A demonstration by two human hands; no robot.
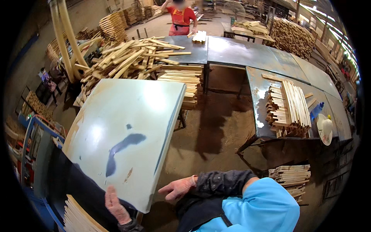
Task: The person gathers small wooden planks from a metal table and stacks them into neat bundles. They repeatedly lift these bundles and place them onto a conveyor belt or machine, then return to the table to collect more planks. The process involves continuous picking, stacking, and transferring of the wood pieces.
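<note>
My left hand (116, 205), in a pale knitted glove, is at the near edge of a light grey-green tabletop (131, 116). Its fingers are stretched out, with nothing visible in them. To the right of the tabletop's near corner hangs my right hand (178, 188), also gloved. Its fingers point left, apart from the tabletop, and I see nothing held in it. Worn dark patches mark the glossy tabletop. Below and left of my left hand stands a stack of pale wooden strips (82, 217).
Loose wooden sticks (127, 58) lie heaped beyond the tabletop. Stacked strips (290, 104), a blue bottle (317, 110) and a pale hat (324, 129) rest on the right-hand metal table (262, 92). A person in red (181, 21) stands behind the far table (239, 48).
</note>
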